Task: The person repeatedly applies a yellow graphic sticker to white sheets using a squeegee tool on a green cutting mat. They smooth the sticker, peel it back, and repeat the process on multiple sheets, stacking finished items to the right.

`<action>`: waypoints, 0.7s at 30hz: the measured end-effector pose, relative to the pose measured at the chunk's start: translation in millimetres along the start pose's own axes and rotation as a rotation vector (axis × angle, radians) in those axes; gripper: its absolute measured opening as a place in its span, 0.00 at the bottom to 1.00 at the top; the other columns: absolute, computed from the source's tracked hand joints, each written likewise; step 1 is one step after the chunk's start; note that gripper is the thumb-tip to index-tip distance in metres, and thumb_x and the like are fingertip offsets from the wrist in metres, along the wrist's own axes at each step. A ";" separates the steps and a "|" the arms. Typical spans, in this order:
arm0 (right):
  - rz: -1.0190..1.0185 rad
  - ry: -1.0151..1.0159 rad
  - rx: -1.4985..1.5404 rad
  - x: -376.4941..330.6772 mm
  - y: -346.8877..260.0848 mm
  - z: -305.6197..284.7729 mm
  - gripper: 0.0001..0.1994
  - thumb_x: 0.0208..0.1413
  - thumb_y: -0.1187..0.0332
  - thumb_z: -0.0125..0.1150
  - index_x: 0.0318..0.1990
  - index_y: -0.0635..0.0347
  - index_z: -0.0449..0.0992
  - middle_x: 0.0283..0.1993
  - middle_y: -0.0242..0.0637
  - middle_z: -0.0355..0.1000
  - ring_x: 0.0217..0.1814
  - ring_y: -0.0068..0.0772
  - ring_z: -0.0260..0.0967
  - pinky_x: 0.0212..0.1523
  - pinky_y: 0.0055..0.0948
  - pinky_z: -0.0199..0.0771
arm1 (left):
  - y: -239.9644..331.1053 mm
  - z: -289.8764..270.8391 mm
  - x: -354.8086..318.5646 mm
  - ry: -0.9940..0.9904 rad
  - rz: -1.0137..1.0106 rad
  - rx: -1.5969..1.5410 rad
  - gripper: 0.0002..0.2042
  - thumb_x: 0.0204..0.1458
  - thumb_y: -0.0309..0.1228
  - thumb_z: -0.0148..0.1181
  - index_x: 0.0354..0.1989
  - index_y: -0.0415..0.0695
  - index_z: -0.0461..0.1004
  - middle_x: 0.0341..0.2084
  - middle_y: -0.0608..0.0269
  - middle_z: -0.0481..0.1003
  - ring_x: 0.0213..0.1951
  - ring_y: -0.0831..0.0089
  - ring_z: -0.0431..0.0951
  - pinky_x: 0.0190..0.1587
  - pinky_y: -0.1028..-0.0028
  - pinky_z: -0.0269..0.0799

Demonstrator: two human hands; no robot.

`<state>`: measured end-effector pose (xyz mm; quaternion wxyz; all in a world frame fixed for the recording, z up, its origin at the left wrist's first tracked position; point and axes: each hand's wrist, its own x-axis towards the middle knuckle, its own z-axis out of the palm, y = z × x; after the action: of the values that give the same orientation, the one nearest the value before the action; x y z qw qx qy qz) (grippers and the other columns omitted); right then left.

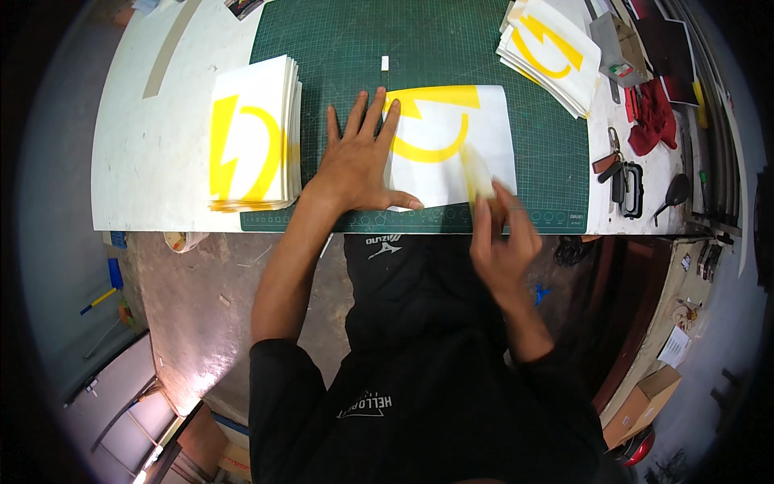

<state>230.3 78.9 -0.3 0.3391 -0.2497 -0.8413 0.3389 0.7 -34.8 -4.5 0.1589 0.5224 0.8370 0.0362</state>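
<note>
A white sheet (489, 121) with a bold yellow graphic lies on the green cutting mat (347, 40) in front of me. My left hand (355, 165) is spread flat, fingers apart, its forefinger and thumb over the sheet's left edge. At the sheet's lower right, my right hand (504, 234) pinches a pale yellowish flat piece (477, 173); motion smears it, so its kind is unclear. Left of my left hand stands a thick stack of similar white and yellow sheets (248, 137). Another, thinner stack (556, 48) lies at the far right of the mat.
A small white block (384, 63) sits on the mat beyond the sheet. Along the table's right side are a grey metal box (619, 48), a red cloth (653, 117), keys (610, 153), a black-framed object (633, 191) and a black spoon-shaped item (674, 194). The table's front edge runs before my body.
</note>
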 end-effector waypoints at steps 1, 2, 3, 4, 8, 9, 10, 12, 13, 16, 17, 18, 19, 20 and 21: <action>-0.037 0.038 0.000 23.1 3.0 11.2 0.15 0.58 0.80 0.69 0.53 0.71 0.80 0.42 0.53 0.83 0.37 0.44 0.85 0.36 0.35 0.85 | 1.8 -1.6 -0.3 0.007 -0.004 -0.003 0.81 0.22 0.77 0.75 0.82 0.38 0.40 0.82 0.41 0.38 0.82 0.42 0.35 0.77 0.32 0.28; -0.121 0.005 -0.021 35.0 15.4 31.4 0.15 0.58 0.81 0.68 0.54 0.69 0.80 0.43 0.51 0.83 0.39 0.46 0.85 0.39 0.36 0.85 | 3.8 -3.2 0.6 0.014 0.000 -0.001 0.82 0.22 0.76 0.76 0.82 0.37 0.39 0.82 0.40 0.38 0.82 0.43 0.36 0.78 0.33 0.29; -0.208 -0.030 -0.044 45.8 24.2 51.7 0.16 0.59 0.81 0.67 0.55 0.67 0.81 0.45 0.50 0.83 0.40 0.47 0.85 0.41 0.38 0.85 | 2.1 -2.3 1.4 0.040 0.011 -0.027 0.82 0.21 0.77 0.75 0.81 0.36 0.39 0.81 0.40 0.39 0.82 0.44 0.37 0.77 0.32 0.30; -0.204 -0.167 -0.055 56.3 20.7 63.3 0.16 0.59 0.78 0.67 0.55 0.66 0.80 0.45 0.51 0.82 0.41 0.52 0.83 0.43 0.42 0.84 | -2.6 1.8 0.1 0.067 0.014 -0.053 0.83 0.21 0.77 0.75 0.81 0.34 0.39 0.81 0.40 0.40 0.82 0.44 0.37 0.77 0.31 0.30; -0.173 -0.211 -0.089 78.1 30.0 83.1 0.15 0.60 0.75 0.65 0.55 0.66 0.81 0.42 0.50 0.82 0.38 0.51 0.82 0.41 0.43 0.83 | -1.5 3.5 0.8 0.087 -0.004 -0.111 0.87 0.17 0.74 0.79 0.80 0.31 0.34 0.81 0.40 0.42 0.82 0.47 0.39 0.79 0.36 0.30; -0.180 -0.178 -0.092 83.8 37.8 82.2 0.15 0.60 0.75 0.65 0.55 0.66 0.81 0.42 0.50 0.82 0.37 0.51 0.82 0.40 0.43 0.83 | -1.2 2.4 2.3 0.087 -0.005 -0.114 0.87 0.16 0.74 0.79 0.80 0.31 0.35 0.81 0.40 0.42 0.82 0.47 0.38 0.79 0.36 0.29; -0.139 -0.154 -0.141 88.0 45.5 80.1 0.16 0.59 0.75 0.66 0.55 0.66 0.81 0.41 0.49 0.82 0.37 0.50 0.82 0.40 0.43 0.83 | -2.1 3.6 1.0 0.084 -0.016 -0.118 0.87 0.15 0.75 0.79 0.80 0.32 0.35 0.81 0.40 0.42 0.82 0.47 0.38 0.79 0.36 0.29; -0.106 -0.105 -0.153 98.6 59.8 68.3 0.16 0.59 0.73 0.64 0.54 0.65 0.81 0.44 0.52 0.82 0.37 0.55 0.82 0.40 0.46 0.83 | -0.7 4.7 0.4 0.071 -0.021 -0.108 0.88 0.14 0.76 0.78 0.81 0.32 0.35 0.81 0.40 0.42 0.82 0.48 0.37 0.79 0.35 0.29; -0.135 -0.069 -0.171 102.6 62.3 60.5 0.16 0.58 0.74 0.65 0.53 0.67 0.81 0.43 0.54 0.82 0.38 0.54 0.83 0.40 0.45 0.83 | -0.8 4.4 0.2 0.063 -0.022 -0.090 0.88 0.13 0.77 0.77 0.81 0.33 0.35 0.81 0.41 0.42 0.82 0.48 0.37 0.79 0.35 0.30; -0.038 -0.003 -0.222 108.3 81.1 44.3 0.16 0.57 0.76 0.66 0.53 0.68 0.82 0.41 0.54 0.83 0.37 0.52 0.83 0.40 0.44 0.83 | -0.8 3.9 0.5 0.052 -0.018 -0.073 0.88 0.13 0.79 0.75 0.81 0.33 0.35 0.81 0.41 0.41 0.82 0.47 0.37 0.78 0.34 0.29; 0.002 0.012 -0.258 111.0 85.8 36.2 0.15 0.57 0.75 0.66 0.52 0.69 0.82 0.40 0.54 0.83 0.37 0.52 0.83 0.40 0.43 0.83 | -1.2 3.7 0.5 0.050 -0.016 -0.072 0.88 0.14 0.79 0.74 0.81 0.34 0.35 0.81 0.41 0.41 0.82 0.46 0.37 0.78 0.33 0.28; 0.000 0.080 -0.265 114.3 88.8 33.9 0.15 0.57 0.75 0.66 0.52 0.67 0.83 0.37 0.51 0.83 0.33 0.47 0.82 0.37 0.41 0.82 | -1.7 3.8 0.6 0.064 -0.009 -0.085 0.88 0.14 0.79 0.75 0.81 0.34 0.35 0.81 0.41 0.41 0.82 0.46 0.37 0.78 0.33 0.28; 0.001 0.148 -0.270 118.9 89.1 32.6 0.15 0.58 0.75 0.67 0.53 0.66 0.83 0.35 0.48 0.83 0.30 0.41 0.81 0.34 0.38 0.81 | -1.7 4.0 0.8 0.076 -0.003 -0.094 0.87 0.14 0.79 0.75 0.81 0.34 0.35 0.81 0.41 0.41 0.82 0.46 0.37 0.78 0.33 0.28; 0.002 0.218 -0.275 121.7 87.6 31.7 0.15 0.58 0.75 0.67 0.53 0.65 0.83 0.32 0.45 0.83 0.26 0.36 0.80 0.31 0.35 0.80 | -1.6 4.5 1.2 0.088 0.004 -0.102 0.87 0.15 0.78 0.75 0.81 0.34 0.35 0.81 0.41 0.41 0.82 0.46 0.37 0.78 0.33 0.28; -0.030 0.146 -0.216 116.1 81.2 41.0 0.15 0.58 0.74 0.67 0.53 0.65 0.83 0.34 0.47 0.83 0.27 0.38 0.81 0.32 0.36 0.80 | -2.2 6.8 1.0 0.104 0.007 -0.125 0.87 0.15 0.78 0.75 0.81 0.34 0.35 0.81 0.40 0.41 0.82 0.46 0.37 0.78 0.33 0.28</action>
<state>140.5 190.3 -35.8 0.3757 -0.2960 -0.8496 0.2223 0.4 -35.6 -11.6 0.1473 0.5118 0.8384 0.1160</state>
